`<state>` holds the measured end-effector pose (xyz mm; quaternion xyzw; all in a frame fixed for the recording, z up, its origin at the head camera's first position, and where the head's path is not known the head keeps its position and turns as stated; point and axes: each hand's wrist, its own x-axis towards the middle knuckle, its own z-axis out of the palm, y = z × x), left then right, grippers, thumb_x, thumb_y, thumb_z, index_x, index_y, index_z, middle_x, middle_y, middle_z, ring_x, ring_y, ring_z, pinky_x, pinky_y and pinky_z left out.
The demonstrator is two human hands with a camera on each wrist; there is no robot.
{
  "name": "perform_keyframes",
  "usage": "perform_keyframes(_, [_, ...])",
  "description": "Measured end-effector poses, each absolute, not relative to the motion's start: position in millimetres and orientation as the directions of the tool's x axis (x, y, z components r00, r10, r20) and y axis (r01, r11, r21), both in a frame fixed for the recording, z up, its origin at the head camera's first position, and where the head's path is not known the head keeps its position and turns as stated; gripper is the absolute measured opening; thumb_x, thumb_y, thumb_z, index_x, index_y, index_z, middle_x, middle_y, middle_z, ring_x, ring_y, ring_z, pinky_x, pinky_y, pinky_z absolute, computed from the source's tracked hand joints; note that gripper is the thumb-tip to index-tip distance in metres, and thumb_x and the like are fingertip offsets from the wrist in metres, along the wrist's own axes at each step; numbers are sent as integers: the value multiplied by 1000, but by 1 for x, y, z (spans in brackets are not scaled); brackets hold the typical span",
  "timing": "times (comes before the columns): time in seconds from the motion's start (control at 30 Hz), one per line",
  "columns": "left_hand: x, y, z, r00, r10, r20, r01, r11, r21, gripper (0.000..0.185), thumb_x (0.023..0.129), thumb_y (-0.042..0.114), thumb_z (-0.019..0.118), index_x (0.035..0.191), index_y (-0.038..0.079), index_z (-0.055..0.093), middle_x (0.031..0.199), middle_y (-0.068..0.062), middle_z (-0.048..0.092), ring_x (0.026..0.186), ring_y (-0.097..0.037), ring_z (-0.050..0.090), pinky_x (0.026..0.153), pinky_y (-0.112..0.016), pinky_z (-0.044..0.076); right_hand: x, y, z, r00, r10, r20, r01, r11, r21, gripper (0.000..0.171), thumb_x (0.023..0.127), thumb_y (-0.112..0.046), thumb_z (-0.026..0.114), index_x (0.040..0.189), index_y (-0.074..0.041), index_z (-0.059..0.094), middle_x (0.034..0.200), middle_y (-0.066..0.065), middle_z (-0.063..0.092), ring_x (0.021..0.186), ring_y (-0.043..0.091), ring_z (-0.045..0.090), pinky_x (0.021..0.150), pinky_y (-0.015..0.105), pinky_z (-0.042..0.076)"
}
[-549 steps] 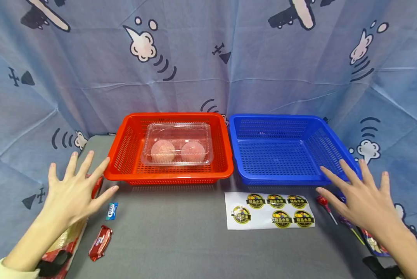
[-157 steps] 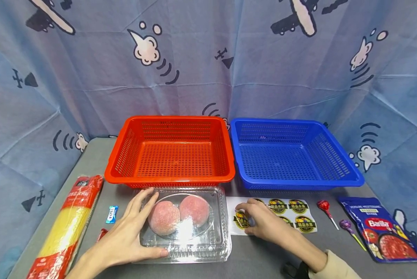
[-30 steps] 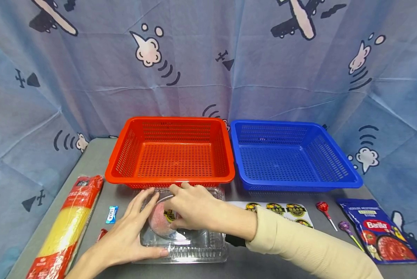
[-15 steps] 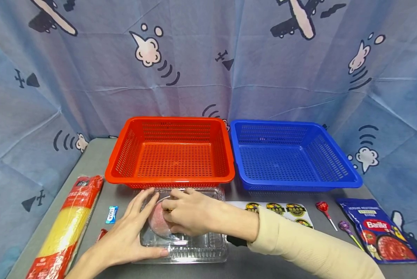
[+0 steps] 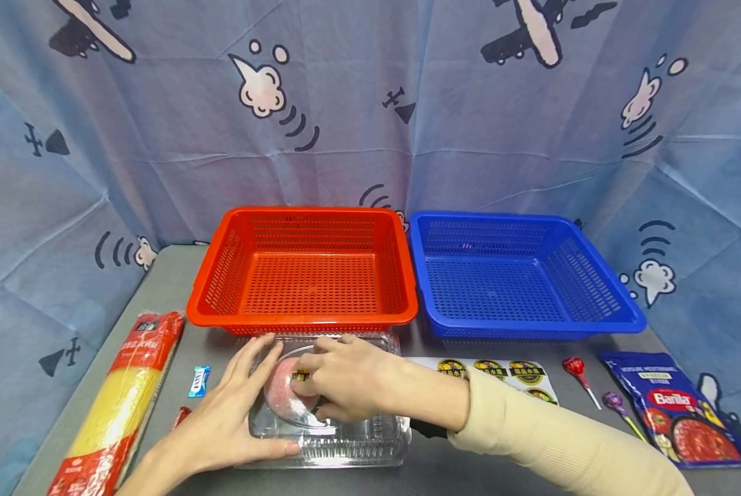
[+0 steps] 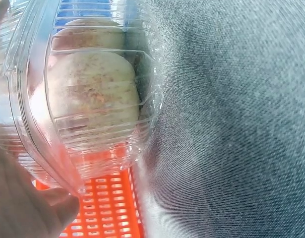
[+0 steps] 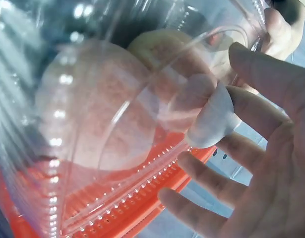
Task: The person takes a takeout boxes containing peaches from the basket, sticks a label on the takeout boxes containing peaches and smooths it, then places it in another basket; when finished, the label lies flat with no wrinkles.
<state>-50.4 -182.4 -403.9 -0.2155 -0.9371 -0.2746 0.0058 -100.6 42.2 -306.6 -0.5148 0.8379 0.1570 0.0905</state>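
- I read this as the sticking step: my right hand (image 5: 339, 375) lies on the lid of the clear clamshell box (image 5: 370, 437), fingers flat and pressing a round sticker (image 5: 300, 376) onto the plastic, nothing gripped.
- My left hand (image 5: 224, 420) rests with spread, straight fingers against the box's left side and front edge, steadying it rather than grasping it.
- The box sits on the grey surface (image 5: 234, 475) just in front of the red basket (image 5: 305, 318), with two pinkish round fruits inside; one shows plainly in the left wrist view (image 6: 90, 94).
- Next, I judge, comes smoothing the sticker's edges down, then lifting the fingers off without dragging it; the thin lid flexes, so light pressure is wise.
- The blue basket (image 5: 531, 324) stands beside the red one, both with nothing in them.
- Readable writing: "Barilla" on the blue sauce pouch (image 5: 677, 410) at the right. The sticker sheet (image 5: 519, 375) carries yellow-and-black round labels whose lettering is too small to read.
- The spaghetti pack (image 5: 118, 406), the small blue wrapper (image 5: 199, 380) and the two lollipops (image 5: 577, 372) bear print I cannot make out.
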Motion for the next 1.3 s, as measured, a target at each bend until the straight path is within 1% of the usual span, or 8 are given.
perform_keyframes(0.1, [-50,-182,-404,-907,399,132,407,755,515,125,69,78,77,165,20,21,171,-1,15,154,-36,22,99,-69,48,-101,44,-306,-456,-826,-331,-890,420,177,50,95,-52,66,143,-48,55,155,-15,51,137,14,51,109,39,51])
perform_keyframes(0.27, [-50,-182,-404,-908,399,131,406,753,517,125,69,78,76,165,21,21,171,-1,15,153,-36,22,97,-69,49,-103,48,-306,-448,-825,-344,-894,409,184,50,96,-53,64,144,-50,52,158,-14,47,141,17,49,111,40,49])
perform_keyframes(0.4, [-50,-182,-404,-909,396,132,404,756,515,125,69,79,76,165,22,21,171,1,14,154,-35,22,99,-70,48,-103,50,-305,-466,-807,-362,-884,436,167,52,96,-54,63,145,-52,49,161,-13,43,145,20,47,113,44,47])
perform_keyframes(0.47, [-50,-182,-404,-908,397,133,406,756,513,125,69,79,76,165,21,21,171,0,15,153,-35,22,99,-69,48,-103,51,-305,-475,-799,-368,-879,450,155,53,96,-54,64,146,-53,48,162,-12,42,146,21,46,114,45,47])
perform_keyframes(0.63, [-51,-182,-403,-905,402,141,415,756,506,125,69,80,75,164,19,23,170,-5,18,153,-35,23,101,-68,48,-102,56,-305,-488,-796,-359,-870,476,127,51,95,-52,66,144,-53,50,160,-12,45,142,19,49,113,45,48])
perform_keyframes(0.83, [-51,-181,-402,-903,405,142,418,759,499,124,69,81,74,164,19,24,170,-5,19,153,-34,25,101,-67,48,-102,61,-305,-490,-801,-345,-867,489,97,50,95,-49,67,143,-53,53,160,-11,46,139,19,51,112,47,48])
perform_keyframes(1.07, [-51,-180,-402,-907,399,138,411,763,499,124,68,83,73,164,20,24,170,-5,19,153,-35,24,102,-68,47,-102,65,-306,-483,-813,-324,-872,479,99,51,94,-49,68,143,-51,54,159,-11,46,131,15,54,108,43,51])
perform_keyframes(1.3, [-52,-180,-402,-909,396,128,404,769,495,124,68,84,72,164,21,24,170,-3,18,154,-35,25,103,-66,47,-103,70,-306,-479,-819,-316,-874,480,79,50,95,-47,69,143,-48,55,157,-10,49,135,16,53,110,45,50])
